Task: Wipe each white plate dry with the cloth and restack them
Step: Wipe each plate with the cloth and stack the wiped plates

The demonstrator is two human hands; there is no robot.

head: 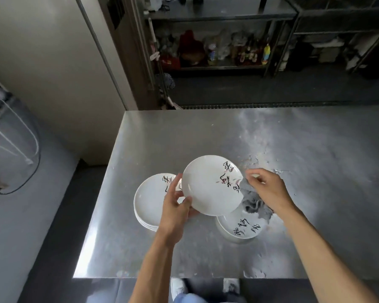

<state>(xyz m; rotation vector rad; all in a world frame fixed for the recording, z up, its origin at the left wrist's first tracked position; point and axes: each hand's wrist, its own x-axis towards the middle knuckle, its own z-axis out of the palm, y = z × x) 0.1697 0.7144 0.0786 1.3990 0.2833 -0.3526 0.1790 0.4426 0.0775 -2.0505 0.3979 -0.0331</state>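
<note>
At the far left a dark cable loops down against the pale wall. A stainless steel table fills the middle of the view, its top dull and smeared with pale patches toward the right.

On the left part of the table sits the left stack of white plates; the top plate shows black brush lettering near its far rim. The left hand is raised in front of this stack and partly hides its right side. Its thumb lies curled over the near left rim of the held plate and the fingers reach up behind that rim, so the hand grips the plate by its edge.

The held plate is off the table, face up and tilted toward the camera, between the two hands. It is white with black lettering and small pink leaf marks on its right side.

Against the plate's right rim is the grey cloth, bunched and hanging down. The right hand holds it from above with fingers curled and pinching the fabric beside the rim.

Below the held plate and cloth, the right stack of lettered white plates rests on the table, partly covered by both.

Beyond the table's far edge stands a metal shelf rack with bottles and bags.
</note>
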